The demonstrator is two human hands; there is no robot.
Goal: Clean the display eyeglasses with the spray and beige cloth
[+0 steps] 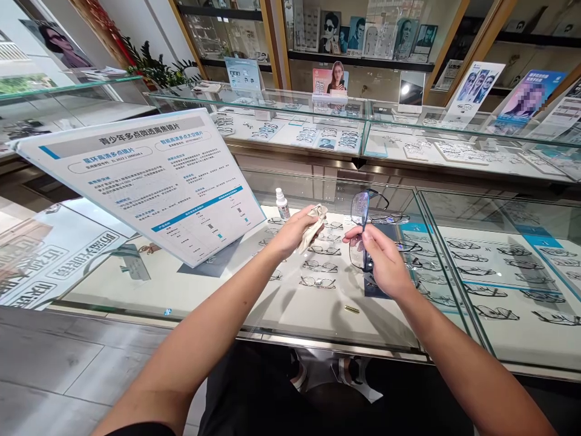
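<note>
My right hand [384,260] is closed on a pair of dark-framed glasses [361,209], holding them upright on edge above the glass counter [318,303]. My left hand [293,231] grips a crumpled beige cleaning cloth [313,233] just left of the glasses, a short gap between cloth and lens. A small white spray bottle [282,204] stands on the counter behind my left hand.
A large tilted printed sign [149,181] stands on the counter at left. Several spectacle frames [320,266] lie in rows under the glass. A small brass-coloured piece [351,309] lies on the glass. More display cases and posters [472,91] stand behind.
</note>
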